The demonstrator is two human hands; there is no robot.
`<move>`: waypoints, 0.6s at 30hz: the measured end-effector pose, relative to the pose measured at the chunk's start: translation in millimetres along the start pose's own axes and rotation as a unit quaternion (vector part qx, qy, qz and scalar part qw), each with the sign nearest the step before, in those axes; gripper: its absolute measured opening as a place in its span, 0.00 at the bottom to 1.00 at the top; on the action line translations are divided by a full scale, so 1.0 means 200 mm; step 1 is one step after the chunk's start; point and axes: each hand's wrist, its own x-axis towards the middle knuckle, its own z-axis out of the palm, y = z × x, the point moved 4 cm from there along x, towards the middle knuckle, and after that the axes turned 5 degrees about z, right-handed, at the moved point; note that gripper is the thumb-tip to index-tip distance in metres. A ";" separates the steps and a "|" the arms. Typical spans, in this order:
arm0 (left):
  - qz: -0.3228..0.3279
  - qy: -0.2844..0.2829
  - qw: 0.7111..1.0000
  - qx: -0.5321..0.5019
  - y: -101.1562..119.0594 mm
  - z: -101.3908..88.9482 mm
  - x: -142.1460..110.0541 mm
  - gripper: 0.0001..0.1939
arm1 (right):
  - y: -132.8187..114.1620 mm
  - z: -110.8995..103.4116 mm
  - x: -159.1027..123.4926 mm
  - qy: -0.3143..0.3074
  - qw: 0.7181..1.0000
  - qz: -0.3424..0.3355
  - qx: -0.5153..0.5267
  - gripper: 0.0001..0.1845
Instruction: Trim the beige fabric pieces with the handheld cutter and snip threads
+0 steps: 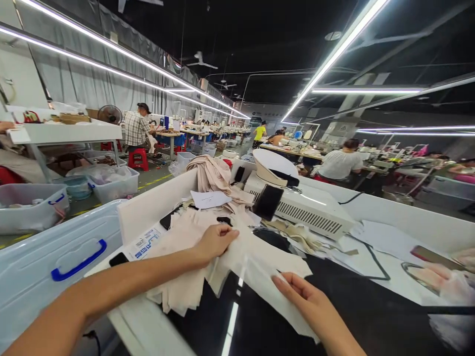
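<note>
My left hand (217,243) pinches the edge of a pale cream cut fabric piece (261,249) with thumb and forefinger. In my right hand (306,296), thumb and fingers grip a thin white, slightly see-through sheet (272,291). This sheet partly overlaps the cream piece above a glossy black work surface (208,326). Beneath and beside my left forearm lies a spread stack of cream fabric pieces (181,291). Behind it are a bundle of beige fabric (210,170) and a white paper slip (210,199).
A white machine housing (315,217) with vents stands at the back, a phone (268,201) leaning against it. Low white panels edge the table. A blue-handled bin lid (63,267) sits at left. Scraps and papers lie right. Several people work at tables beyond.
</note>
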 end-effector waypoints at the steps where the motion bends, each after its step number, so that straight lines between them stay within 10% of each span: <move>1: -0.002 0.000 1.000 0.010 0.01 0.01 0.06 0.21 | -0.01 -0.04 0.03 0.025 1.000 0.000 0.017 0.28; 9: -0.048 0.013 0.994 0.098 0.04 0.12 0.43 0.20 | -0.02 -0.29 0.31 0.167 0.984 0.004 0.056 0.35; 18: -0.092 -0.016 0.974 0.204 -0.13 0.12 0.48 0.20 | 0.11 -0.33 0.51 0.208 0.970 -0.050 -0.117 0.32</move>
